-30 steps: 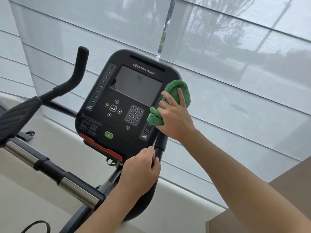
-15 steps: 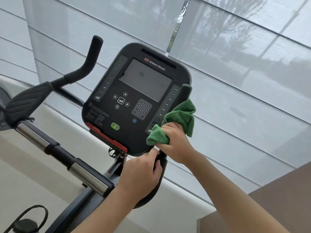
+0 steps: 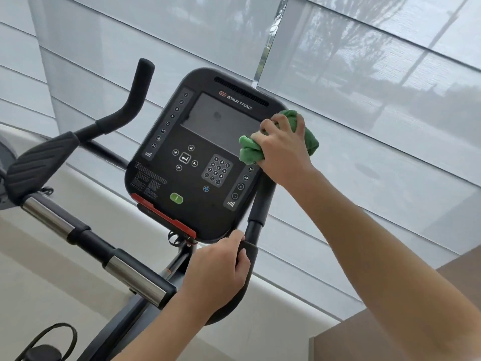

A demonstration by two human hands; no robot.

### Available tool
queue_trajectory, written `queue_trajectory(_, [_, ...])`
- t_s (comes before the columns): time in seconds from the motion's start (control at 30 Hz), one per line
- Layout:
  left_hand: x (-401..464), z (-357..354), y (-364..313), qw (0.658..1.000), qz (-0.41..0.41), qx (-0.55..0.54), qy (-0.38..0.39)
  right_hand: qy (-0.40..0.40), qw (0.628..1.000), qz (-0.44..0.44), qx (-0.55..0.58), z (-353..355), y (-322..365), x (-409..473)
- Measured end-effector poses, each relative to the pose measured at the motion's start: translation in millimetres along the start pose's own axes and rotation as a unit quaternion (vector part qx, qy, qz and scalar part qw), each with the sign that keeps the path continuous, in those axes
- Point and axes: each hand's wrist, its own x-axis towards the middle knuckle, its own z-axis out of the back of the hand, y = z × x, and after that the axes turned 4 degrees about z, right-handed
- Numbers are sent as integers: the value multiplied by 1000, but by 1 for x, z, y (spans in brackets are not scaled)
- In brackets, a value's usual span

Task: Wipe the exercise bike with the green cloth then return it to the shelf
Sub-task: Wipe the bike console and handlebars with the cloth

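Note:
The exercise bike's black console (image 3: 197, 157) fills the middle of the head view, with a dark screen, a keypad and a green button. My right hand (image 3: 285, 147) grips the bunched green cloth (image 3: 248, 152) against the console's right edge, beside the screen. The cloth wraps the upper end of the right handlebar (image 3: 261, 204), whose tip is hidden. My left hand (image 3: 216, 269) holds the black arm pad below the console's lower right corner. The shelf is out of view.
The left handlebar (image 3: 135, 97) rises at the upper left, above a ribbed black arm pad (image 3: 39, 162). A black and chrome crossbar (image 3: 104, 256) runs across the lower left. Grey window blinds (image 3: 364, 100) stand close behind. A brown surface (image 3: 390, 334) lies at the lower right.
My right hand has carried the cloth from the lower part of the right handlebar up to the console's upper right edge. The left hand kept its hold. The view shifted.

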Motion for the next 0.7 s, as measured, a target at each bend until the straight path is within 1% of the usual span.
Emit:
queue_trajectory(0.03, [0,1,0,1000,1,2,-1,41,999,-5,-16,-5,-5,2])
queue_trajectory(0.1, [-1,2,0,1000,3,8,-3,63,998,0,-21,-10,-9,1])
queue_trajectory(0.23, [-2,1,1,1000,9,13,-2,0,1000,15,-13,-16,-7,-11])
queue_trajectory(0.3, [-3,2,1,1000,9,8,4,-14,1000,11,-5,-18,-6,-16])
queue_trajectory(0.53, [-3,4,-1,1000,2,6,0,7,1000,-5,-15,-25,12,-24])
queue_trajectory(0.63, [-3,3,0,1000,2,4,-5,9,1000,11,-12,-36,21,-37])
queue_trajectory(0.7, [-4,3,1,1000,-1,4,-9,8,999,29,17,-47,28,-51])
